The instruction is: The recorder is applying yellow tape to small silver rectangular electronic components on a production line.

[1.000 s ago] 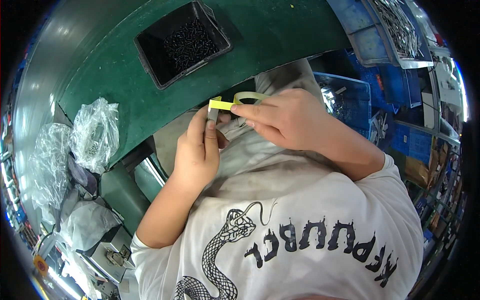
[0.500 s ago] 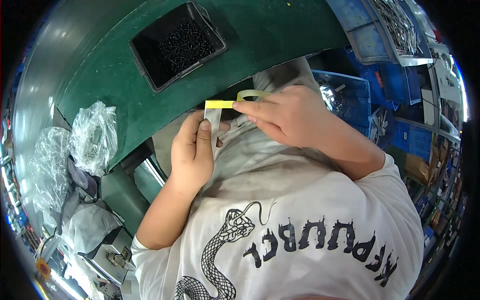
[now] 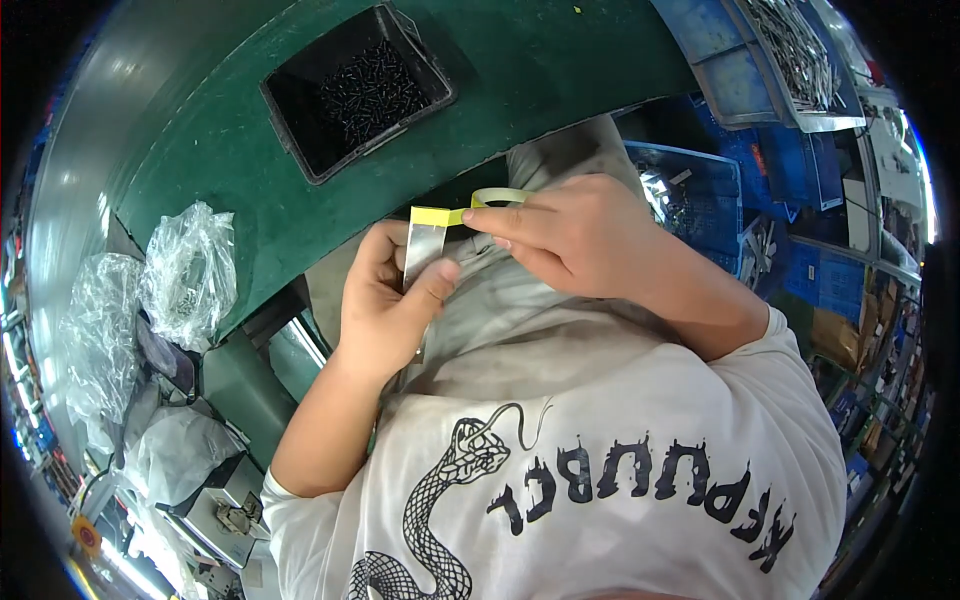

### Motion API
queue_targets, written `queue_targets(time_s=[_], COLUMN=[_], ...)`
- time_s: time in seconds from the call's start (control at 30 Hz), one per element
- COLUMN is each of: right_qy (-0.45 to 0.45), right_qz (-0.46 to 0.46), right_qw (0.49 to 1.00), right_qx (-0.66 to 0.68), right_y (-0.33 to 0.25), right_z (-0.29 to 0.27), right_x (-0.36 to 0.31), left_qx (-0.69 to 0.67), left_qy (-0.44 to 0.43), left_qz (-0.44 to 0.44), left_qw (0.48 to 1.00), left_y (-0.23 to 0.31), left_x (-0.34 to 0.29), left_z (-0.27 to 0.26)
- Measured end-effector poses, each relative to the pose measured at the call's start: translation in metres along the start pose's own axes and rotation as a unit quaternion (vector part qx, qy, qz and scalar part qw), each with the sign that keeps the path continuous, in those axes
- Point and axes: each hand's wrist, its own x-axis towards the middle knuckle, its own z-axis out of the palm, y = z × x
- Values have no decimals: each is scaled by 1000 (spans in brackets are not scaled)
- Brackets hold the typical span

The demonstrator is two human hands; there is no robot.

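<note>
A flat silvery strip (image 3: 424, 250) stands upright between the thumb and fingers of my left hand (image 3: 385, 305). Yellow tape (image 3: 431, 216) lies across the strip's top end and runs right to my right hand. The tape roll (image 3: 500, 195) shows as a pale yellow ring behind the fingers of my right hand (image 3: 590, 235), which grip it. The index fingertip presses on the tape just right of the strip. My left palm and fingers hide the strip's lower part.
A black bin (image 3: 355, 95) of small dark screw-like pieces stands on the green table (image 3: 540, 60). Clear plastic bags (image 3: 188, 270) lie at the left. Blue crates (image 3: 690, 190) stand at the right, one above holding thin metal pieces (image 3: 795, 50).
The silvery strip has turned, so more of its face and the yellow tape on it show. My left thumb has shifted right. My right hand has hardly moved.
</note>
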Motion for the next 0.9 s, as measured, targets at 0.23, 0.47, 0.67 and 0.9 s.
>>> queue_targets(time_s=[0.23, 0.47, 0.67, 0.9], right_qy=[-3, -8, -14, 12], right_qz=[-2, 0, 6, 13], right_qw=[1000, 1000, 1000, 1000], right_qx=[-25, -30, -27, -5], right_y=[-2, -5, -4, -3], right_z=[2, 4, -2, 0], right_x=[0, 2, 3, 1], left_qx=[153, 416, 184, 89], left_qy=[84, 84, 84, 54], left_qz=[28, 79, 64, 47], left_qw=[984, 902, 977, 993], left_y=[-4, -5, -2, 0], left_x=[3, 3, 4, 1], left_z=[0, 2, 1, 1])
